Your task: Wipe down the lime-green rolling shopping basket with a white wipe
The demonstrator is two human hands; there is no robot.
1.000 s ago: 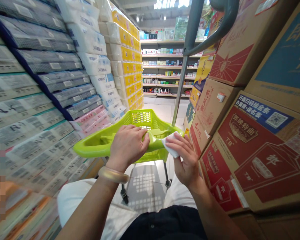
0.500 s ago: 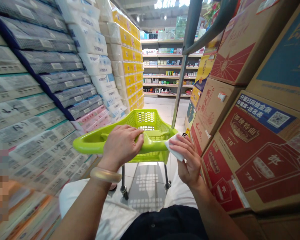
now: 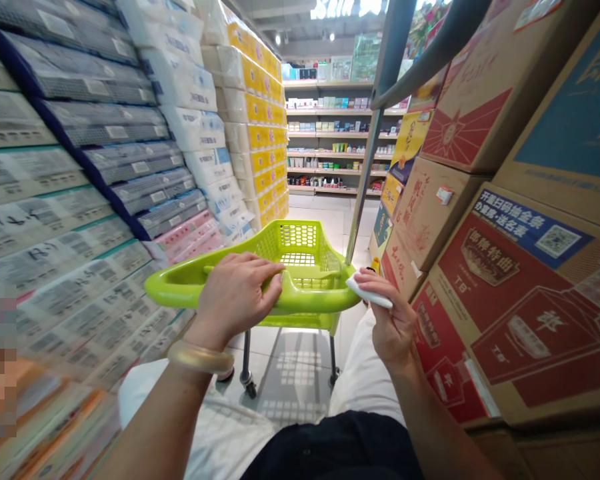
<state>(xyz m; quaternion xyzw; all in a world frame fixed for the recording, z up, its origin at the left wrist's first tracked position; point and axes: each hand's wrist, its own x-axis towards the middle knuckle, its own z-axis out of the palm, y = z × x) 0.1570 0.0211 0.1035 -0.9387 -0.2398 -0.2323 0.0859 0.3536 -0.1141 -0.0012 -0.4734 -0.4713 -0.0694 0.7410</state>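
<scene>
A small lime-green shopping cart stands right in front of me, its basket bare inside. My left hand is wrapped over the left part of the cart's handle; a gold-coloured bangle circles that wrist. At the handle's right corner, my right hand holds a folded white wipe against the green plastic. Beside that corner rises a metal pole, which leads up to a grey bar above.
Stacked tissue packs and bagged paper goods lean along my left. Printed cardboard boxes are piled close on my right. Straight ahead, beyond the tiled floor, stand shelves of small goods.
My right hand has slid right with the wipe, out to the handle's corner. My left hand stays on the handle, shifted slightly left. The cart has turned a little.
</scene>
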